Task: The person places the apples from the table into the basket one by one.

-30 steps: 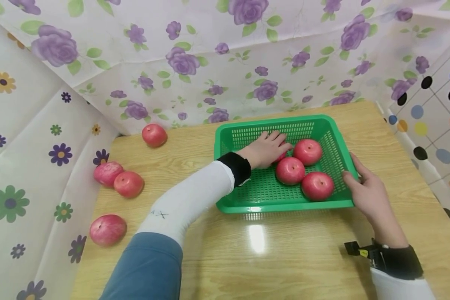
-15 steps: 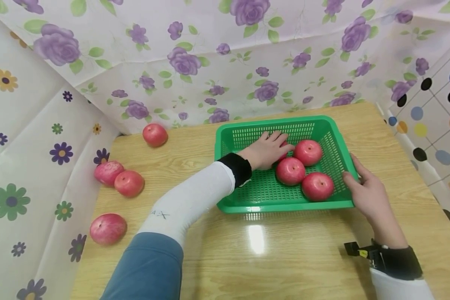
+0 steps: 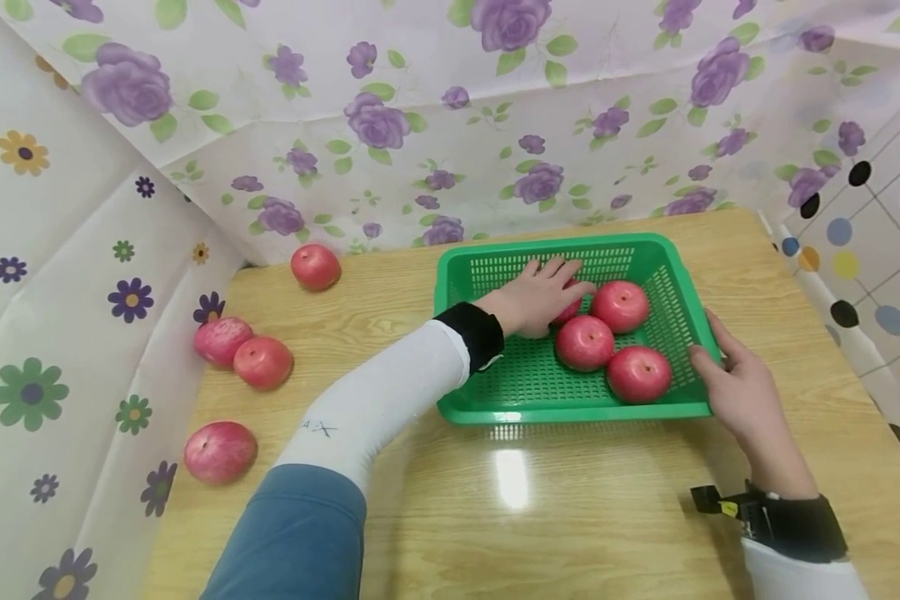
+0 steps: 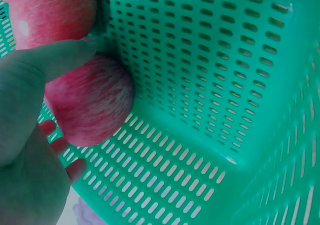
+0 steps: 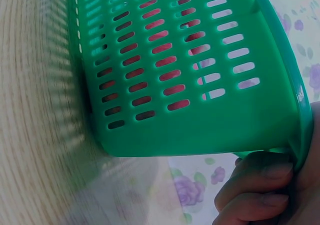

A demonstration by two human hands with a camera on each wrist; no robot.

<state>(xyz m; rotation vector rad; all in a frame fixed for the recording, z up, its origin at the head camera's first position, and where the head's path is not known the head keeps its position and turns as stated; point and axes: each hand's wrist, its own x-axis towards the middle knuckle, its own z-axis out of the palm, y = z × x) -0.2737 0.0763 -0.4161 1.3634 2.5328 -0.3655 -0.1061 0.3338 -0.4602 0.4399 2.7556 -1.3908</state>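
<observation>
Unchanged vs. 1 s ago: gripping held apple (image 4: 95, 107) w/ L. hand (image 3: 537, 300) in green basket (image 3: 570, 413), next to 3 other apples (image 3: 585, 343), clasping basket w/ R. hand (image 3: 742, 387), hence tally same, incl. 4 loose apples (image 3: 262, 364) on tabletop (image 3: 607, 517).

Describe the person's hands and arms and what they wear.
Left hand: bare, left wristband black, white sleeve with a dark X-like mark, blue sleeve above. Right hand: bare, right wristband black, small black block, yellow patch, another white sleeve.
</observation>
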